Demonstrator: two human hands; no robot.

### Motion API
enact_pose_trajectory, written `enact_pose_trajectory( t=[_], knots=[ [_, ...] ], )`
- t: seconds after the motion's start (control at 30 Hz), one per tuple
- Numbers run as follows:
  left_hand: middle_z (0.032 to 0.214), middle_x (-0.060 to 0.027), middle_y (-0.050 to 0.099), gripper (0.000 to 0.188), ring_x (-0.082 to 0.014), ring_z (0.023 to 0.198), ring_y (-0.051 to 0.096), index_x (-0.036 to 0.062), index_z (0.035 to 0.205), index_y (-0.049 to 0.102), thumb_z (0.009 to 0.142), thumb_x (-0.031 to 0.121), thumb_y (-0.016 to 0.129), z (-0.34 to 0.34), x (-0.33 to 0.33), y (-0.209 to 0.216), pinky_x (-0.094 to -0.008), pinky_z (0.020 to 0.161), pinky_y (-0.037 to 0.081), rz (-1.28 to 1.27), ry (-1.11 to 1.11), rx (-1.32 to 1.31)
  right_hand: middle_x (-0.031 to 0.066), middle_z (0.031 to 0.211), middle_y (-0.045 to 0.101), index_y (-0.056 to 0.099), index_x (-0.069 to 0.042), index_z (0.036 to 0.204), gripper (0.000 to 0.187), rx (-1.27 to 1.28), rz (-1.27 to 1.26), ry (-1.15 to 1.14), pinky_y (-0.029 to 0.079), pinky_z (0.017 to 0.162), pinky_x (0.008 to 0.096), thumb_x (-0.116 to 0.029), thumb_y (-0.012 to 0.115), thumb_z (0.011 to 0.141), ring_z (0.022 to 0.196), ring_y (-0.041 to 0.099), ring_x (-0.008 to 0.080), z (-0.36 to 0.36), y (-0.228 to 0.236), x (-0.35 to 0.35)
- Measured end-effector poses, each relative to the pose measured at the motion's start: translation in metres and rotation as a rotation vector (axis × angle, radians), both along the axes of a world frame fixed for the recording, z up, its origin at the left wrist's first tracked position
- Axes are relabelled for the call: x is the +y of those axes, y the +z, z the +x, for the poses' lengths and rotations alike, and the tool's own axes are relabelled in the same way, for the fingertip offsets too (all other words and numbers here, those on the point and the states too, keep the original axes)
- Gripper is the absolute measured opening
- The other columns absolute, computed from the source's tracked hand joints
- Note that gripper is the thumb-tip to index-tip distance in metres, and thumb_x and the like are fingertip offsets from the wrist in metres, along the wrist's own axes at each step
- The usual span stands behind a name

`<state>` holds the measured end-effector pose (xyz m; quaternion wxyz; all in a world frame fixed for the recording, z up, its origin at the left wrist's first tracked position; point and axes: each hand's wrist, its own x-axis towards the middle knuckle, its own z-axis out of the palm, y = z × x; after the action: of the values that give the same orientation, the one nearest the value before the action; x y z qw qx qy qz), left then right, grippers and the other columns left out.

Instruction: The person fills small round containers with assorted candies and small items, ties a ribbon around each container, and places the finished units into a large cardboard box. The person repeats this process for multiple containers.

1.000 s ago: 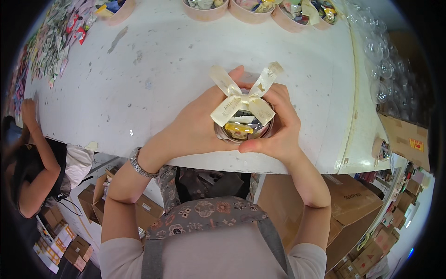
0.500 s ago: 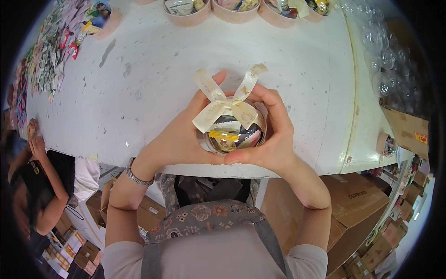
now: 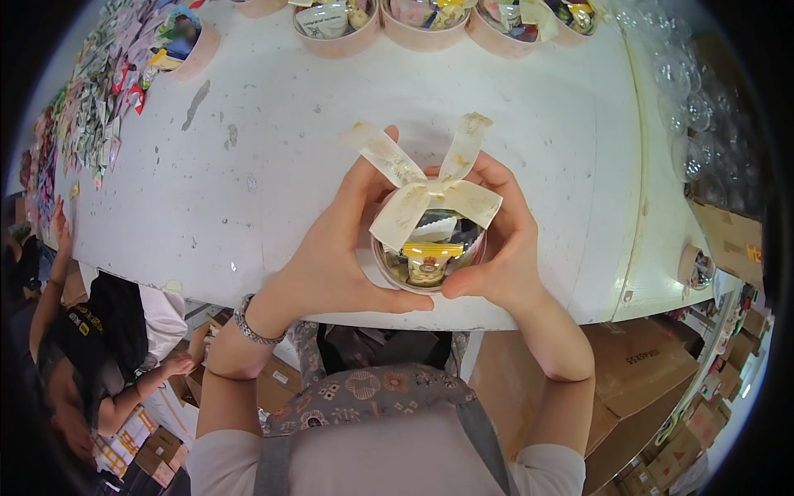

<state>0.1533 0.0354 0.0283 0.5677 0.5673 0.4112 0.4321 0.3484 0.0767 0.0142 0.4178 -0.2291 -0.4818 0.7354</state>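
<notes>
A round pink box [image 3: 408,285] with a clear lid and wrapped sweets inside sits at the table's front edge. A cream ribbon bow [image 3: 434,193] tops it, its two tails pointing away from me. Under the lid a yellow-topped sweet packet [image 3: 430,263] shows. My left hand [image 3: 343,240] curves round the left side, thumb along the near edge. On the other side my right hand [image 3: 504,240] grips it, thumb on the near rim. The bow and box partly hide the far fingers.
Several pink tubs of sweets [image 3: 339,41] line the far edge. Small packets [image 3: 95,99] are heaped far left, near another tub [image 3: 194,59]. Clear plastic domes [image 3: 695,107] and a small tub [image 3: 695,269] lie right. A co-worker's arm [image 3: 54,281] reaches the table's left edge.
Between my hands the box has shifted slightly right and nearer; the yellow-topped packet shows more fully under the lid. The co-worker's hands have moved apart, one reaching along the table, one lower.
</notes>
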Motion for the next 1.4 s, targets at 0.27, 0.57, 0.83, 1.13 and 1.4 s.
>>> enact_pose_trajectory(
  t=[0.27,0.57,0.83,1.13,1.4],
  knots=[
    [0.121,-0.0117,0.058,0.113,-0.0242,0.114,0.057,0.0015,0.142,0.031,0.052,0.027,0.095,0.004,-0.005,0.019,-0.0379,0.099,0.043,-0.026,0.169,0.044,0.0155,0.138,0.051,0.026,-0.001,0.147,0.114,0.089,-0.251,0.004,0.037,0.109,0.0437,-0.027,0.094,0.06,0.128,0.049,0.0261,0.001,0.002,0.001],
    [0.102,-0.0117,0.064,0.084,-0.0334,0.089,0.061,0.0072,0.121,0.049,0.051,0.028,0.09,0.007,-0.004,0.054,-0.0436,0.078,0.044,0.134,0.182,0.424,0.0243,0.141,0.045,0.027,-0.005,0.148,0.122,0.164,-0.334,0.129,0.042,0.105,0.0483,-0.047,0.093,0.054,0.127,0.05,0.0342,0.001,-0.002,0.004],
    [0.134,-0.0141,0.053,0.09,-0.0323,0.116,0.054,0.0054,0.14,0.041,0.064,0.024,0.086,-0.015,-0.009,0.012,-0.0419,0.095,0.044,0.332,0.075,0.629,0.0161,0.142,0.046,0.048,-0.005,0.135,0.087,-0.281,0.37,0.124,0.038,0.107,0.0435,-0.014,0.092,0.061,0.132,0.044,0.032,0.004,-0.001,0.008],
    [0.144,-0.0133,0.047,0.084,-0.0314,0.126,0.05,0.0046,0.14,0.045,0.069,0.025,0.084,-0.034,0.0,-0.012,-0.0384,0.103,0.043,0.187,-0.057,0.321,0.0151,0.139,0.048,0.045,-0.005,0.14,0.095,-0.678,0.666,0.098,0.035,0.107,0.0426,-0.024,0.091,0.059,0.131,0.042,0.0329,0.007,0.002,0.012],
    [0.131,-0.0116,0.053,0.089,-0.0304,0.121,0.052,0.0059,0.135,0.048,0.06,0.027,0.091,-0.03,0.013,-0.014,-0.0378,0.099,0.044,0.207,-0.066,0.267,0.0192,0.141,0.047,0.035,0.0,0.145,0.102,-0.567,0.807,0.165,0.037,0.105,0.0451,-0.026,0.088,0.062,0.126,0.047,0.0379,0.016,-0.005,0.023]
  ],
)
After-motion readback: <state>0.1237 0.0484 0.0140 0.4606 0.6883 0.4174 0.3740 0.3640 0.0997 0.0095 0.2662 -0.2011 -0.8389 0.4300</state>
